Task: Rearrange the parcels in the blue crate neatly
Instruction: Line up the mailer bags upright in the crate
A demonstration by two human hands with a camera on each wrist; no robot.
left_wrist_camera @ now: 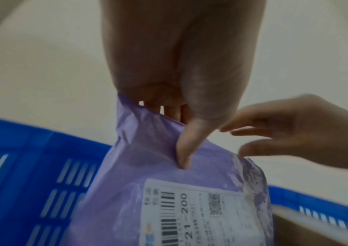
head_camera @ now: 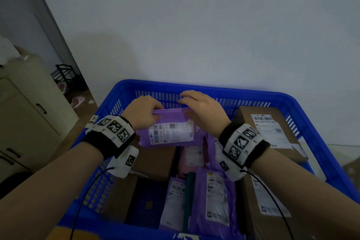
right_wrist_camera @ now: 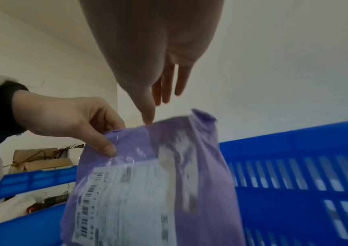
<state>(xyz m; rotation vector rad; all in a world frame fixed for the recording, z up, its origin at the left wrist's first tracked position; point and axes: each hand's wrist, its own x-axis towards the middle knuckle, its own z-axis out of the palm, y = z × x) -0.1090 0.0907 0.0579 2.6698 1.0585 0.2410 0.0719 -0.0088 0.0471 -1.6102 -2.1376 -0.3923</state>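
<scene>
**Two hands lift a purple parcel over a blue crate**

Nearest the viewer, purple mailers (head_camera: pixel 211 198) and brown boxes (head_camera: pixel 272 132) lie packed inside the crate (head_camera: pixel 303 111). Above them, toward the far wall of the crate, a purple parcel (head_camera: pixel 169 128) hangs label-forward. The left hand (head_camera: pixel 143 112) pinches its top left corner — thumb in front, fingers curled behind. The right hand (head_camera: pixel 202 110) is at the top right edge, fingers straight and loose, its thumb just touching the plastic — not gripping. Beyond stands a pale wall (head_camera: pixel 194 25).
</scene>
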